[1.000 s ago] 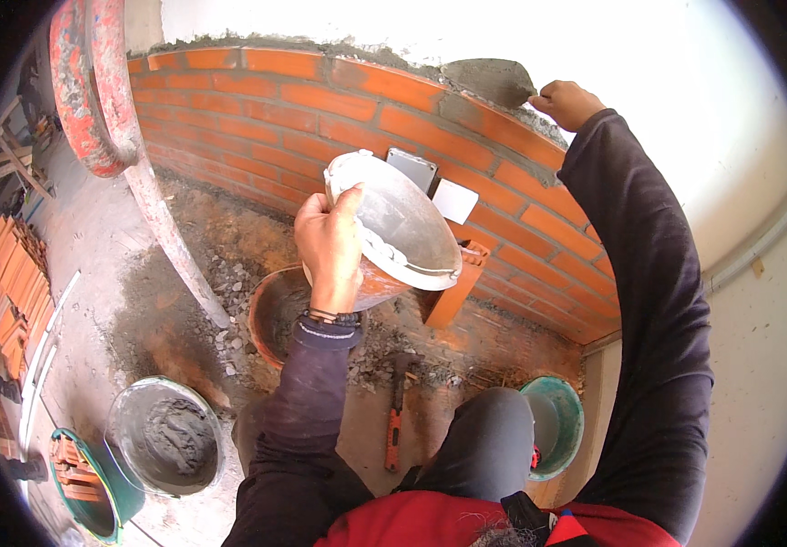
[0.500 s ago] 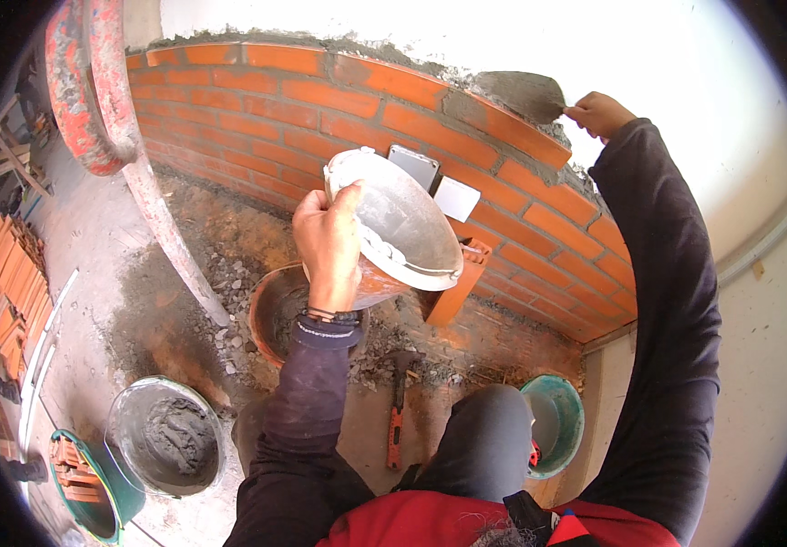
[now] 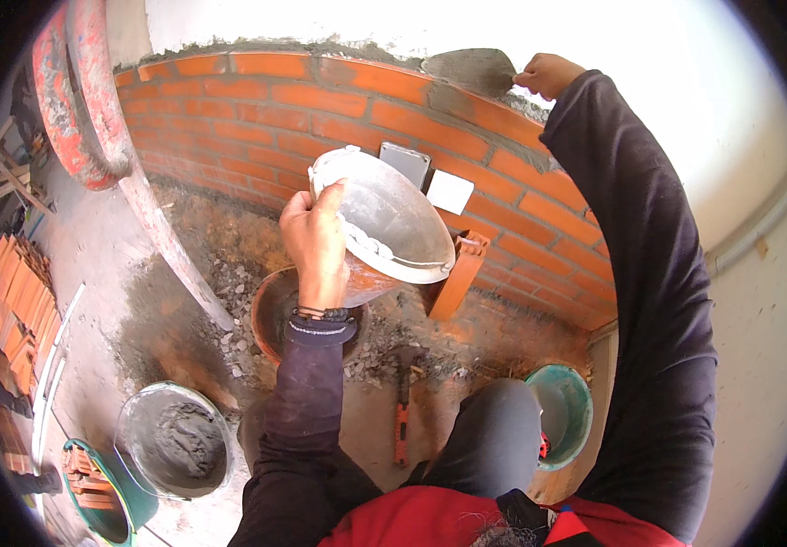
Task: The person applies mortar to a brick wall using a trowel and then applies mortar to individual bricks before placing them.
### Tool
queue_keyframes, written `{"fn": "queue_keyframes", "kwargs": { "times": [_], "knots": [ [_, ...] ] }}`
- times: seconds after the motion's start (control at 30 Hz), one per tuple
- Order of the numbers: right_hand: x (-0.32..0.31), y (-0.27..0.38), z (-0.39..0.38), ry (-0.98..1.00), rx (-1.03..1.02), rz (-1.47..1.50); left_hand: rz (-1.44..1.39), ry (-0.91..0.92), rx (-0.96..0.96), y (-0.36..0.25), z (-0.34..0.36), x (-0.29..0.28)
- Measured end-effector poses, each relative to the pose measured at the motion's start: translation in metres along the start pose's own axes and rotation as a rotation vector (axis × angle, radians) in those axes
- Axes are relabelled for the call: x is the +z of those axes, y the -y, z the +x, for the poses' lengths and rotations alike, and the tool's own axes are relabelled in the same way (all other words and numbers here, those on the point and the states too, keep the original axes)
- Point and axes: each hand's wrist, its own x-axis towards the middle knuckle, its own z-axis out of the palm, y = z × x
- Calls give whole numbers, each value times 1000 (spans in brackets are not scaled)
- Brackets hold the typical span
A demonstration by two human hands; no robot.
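Both hands are occupied. Left hand (image 3: 316, 244) is closed on the left side of the rim of a pale bucket (image 3: 398, 219), thumb over the edge; the outer fingers are partly hidden. Said bucket is held tilted in front of the brick wall (image 3: 320, 100), clear of the floor, its inside coated with grey residue and its rim crusted white. Right hand (image 3: 550, 77) is closed at the handle end of a trowel (image 3: 471, 70), whose mortar-smeared blade lies along the top course; contact pressure cannot be determined.

Assessment: bucket appears stiff and light enough for one hand; the crusted rim may be slick or gritty, so a full grip, thumb inside, or the wire bail is advisable. Trowel is judged rigid and thin, best held by its handle; any wet mortar would be soft and liable to slide off.
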Motion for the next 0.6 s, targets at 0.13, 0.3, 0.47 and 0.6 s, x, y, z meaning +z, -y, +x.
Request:
{"fn": "queue_keyframes", "kwargs": {
  "times": [0.13, 0.3, 0.47, 0.6],
  "knots": [
    [-5, -32, -16, 84, 130, -42, 31, 21, 2, -2, 2, -4],
    [-11, -69, -60, 224, 278, -19, -35, 9, 18, 5, 1, -1],
    [-24, -106, -90, 141, 300, 31, -13, 12, 15, 1, -3, 3],
    [-24, -114, -102, 115, 279, 71, -40, 8, -11, 1, -8, 12]
  ]
}}
